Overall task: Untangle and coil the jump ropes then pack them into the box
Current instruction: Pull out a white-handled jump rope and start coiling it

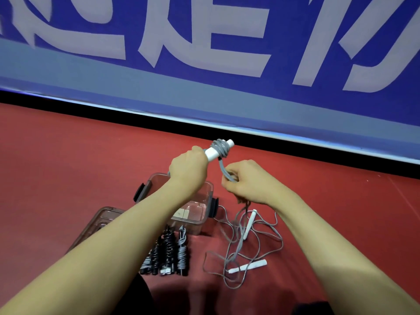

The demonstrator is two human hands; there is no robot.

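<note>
We held a white handle point(216, 151) in our left hand point(188, 165), up above the clear box point(205, 189). Our fingers were curled tight around its lower end. The handle's long side ran up and to the right, and its free tip pointed toward the blue wall point(204, 71) behind the box. Gray rope point(221, 147) was wound around the handle in a thick bunch, just past our left hand.

One piece of that rope point(223, 168) bent down from the bunch to our right hand point(246, 181). Our right hand pinched it with curled fingers, just to the right of the box and a bit lower than our left hand.

The box sat open on the red floor point(68, 155). Its lid point(100, 220) lay flat to the left of the box and nearer to us. Just in front of the box, wound-up ropes point(169, 251) lay side by side, some black and some gray, with their long sides pointing from us toward the box. To the right of the box, loose gray rope point(256, 242) lay in messy loops with two white handles point(248, 225) in it.
</note>
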